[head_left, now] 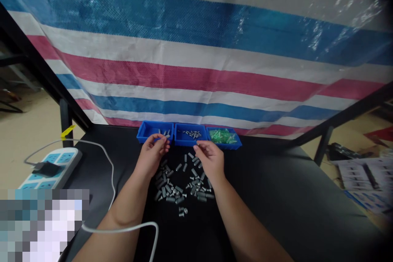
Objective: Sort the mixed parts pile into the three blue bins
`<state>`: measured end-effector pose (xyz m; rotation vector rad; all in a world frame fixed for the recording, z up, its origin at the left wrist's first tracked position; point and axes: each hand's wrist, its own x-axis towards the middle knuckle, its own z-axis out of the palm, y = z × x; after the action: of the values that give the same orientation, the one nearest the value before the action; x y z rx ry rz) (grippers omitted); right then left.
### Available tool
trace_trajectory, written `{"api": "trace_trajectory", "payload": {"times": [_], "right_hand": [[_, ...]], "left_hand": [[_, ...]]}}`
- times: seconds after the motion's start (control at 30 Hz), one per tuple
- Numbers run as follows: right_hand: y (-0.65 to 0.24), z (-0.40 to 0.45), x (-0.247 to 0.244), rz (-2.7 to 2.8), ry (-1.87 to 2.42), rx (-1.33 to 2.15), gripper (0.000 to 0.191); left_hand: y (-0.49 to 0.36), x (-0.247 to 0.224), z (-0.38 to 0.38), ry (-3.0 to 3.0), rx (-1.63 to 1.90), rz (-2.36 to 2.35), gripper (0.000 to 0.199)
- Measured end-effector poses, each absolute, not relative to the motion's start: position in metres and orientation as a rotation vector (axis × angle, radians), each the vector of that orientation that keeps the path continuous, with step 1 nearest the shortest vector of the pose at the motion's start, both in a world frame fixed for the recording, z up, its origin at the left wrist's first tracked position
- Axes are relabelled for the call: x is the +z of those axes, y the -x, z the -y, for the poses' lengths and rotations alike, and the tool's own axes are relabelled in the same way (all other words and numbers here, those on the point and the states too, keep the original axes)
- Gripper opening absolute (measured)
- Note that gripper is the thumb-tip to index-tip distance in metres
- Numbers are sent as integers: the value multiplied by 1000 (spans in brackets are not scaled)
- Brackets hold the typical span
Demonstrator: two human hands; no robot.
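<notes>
My left hand (152,152) is closed in a pinch in front of the left blue bin (147,139), holding a grey metal cylinder (166,136) between thumb and fingers. A few similar cylinders lie in that bin. My right hand (211,159) also pinches, its fingertips just before the middle blue bin (184,143), which contains small screws (194,134). A tiny piece shows at those fingertips, too small to name. Below and between both hands, loose metal cylinders (168,188) and flat-headed screws (184,211) lie scattered on the black table (264,196).
The right blue bin (235,145) holds green plastic packets (221,135). A power strip (71,159) with a plugged-in adapter stands at the left. Its white cable (112,172) loops near my left forearm. A striped tarp (196,77) hangs behind the bins, between black frame bars.
</notes>
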<state>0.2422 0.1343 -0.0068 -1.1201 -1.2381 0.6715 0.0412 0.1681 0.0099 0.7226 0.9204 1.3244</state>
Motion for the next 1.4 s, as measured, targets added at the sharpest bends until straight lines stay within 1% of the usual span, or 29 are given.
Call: {"api": "trace_trajectory", "payload": {"times": [0.1, 0.13, 0.17, 0.2, 0.27, 0.3, 0.33, 0.4, 0.5, 0.63, 0.7, 0.87, 0.97, 1.07, 1.2, 1.3, 1.4], "right_hand": [[-244, -140, -10, 1208, 1084, 729, 59], [-245, -140, -10, 1223, 1101, 702, 65], [-246, -139, -10, 1250, 1130, 650, 63], [-247, -137, -8, 1289, 1164, 581, 54], [-249, -131, -2, 1403, 1213, 430, 27], [-249, -127, 3, 1465, 1223, 369, 17], [-250, -124, 7, 1519, 1225, 325, 12], [-252, -120, 13, 1611, 1217, 288, 12], [-257, -117, 17, 1746, 1225, 337, 13], [-269, -112, 21, 1950, 1256, 558, 16], [-274, -107, 25, 2044, 1287, 651, 17], [-279, -98, 30, 2232, 1327, 756, 21], [-277, -98, 26, 2306, 1307, 792, 30], [-274, -99, 22, 2344, 1306, 793, 31], [-270, -99, 20, 2343, 1363, 761, 22], [-267, -100, 19, 2348, 1374, 737, 16], [-264, -101, 17, 2340, 1339, 727, 11]], "left_hand": [[-40, 14, -168, -616, 1397, -808, 51], [-40, 15, -167, -613, 1402, -766, 57], [-41, 16, -166, -622, 1400, -725, 61], [-41, 17, -165, -638, 1393, -692, 62], [-41, 18, -162, -681, 1360, -658, 54], [-40, 18, -162, -706, 1338, -658, 48], [-40, 18, -161, -735, 1319, -666, 42], [-39, 16, -161, -823, 1305, -703, 31], [-39, 12, -160, -1086, 1285, -813, 18], [-42, 9, -156, -1634, 1161, -959, 13], [-45, 8, -154, -1917, 1061, -932, 16], [-52, -2, -150, -2302, 787, -858, 40], [-54, -10, -152, -2372, 644, -875, 53], [-54, -15, -154, -2383, 613, -916, 55], [-53, -17, -155, -2384, 688, -1017, 46], [-51, -16, -156, -2296, 744, -1126, 35], [-50, -16, -156, -2208, 770, -1187, 29]]}}
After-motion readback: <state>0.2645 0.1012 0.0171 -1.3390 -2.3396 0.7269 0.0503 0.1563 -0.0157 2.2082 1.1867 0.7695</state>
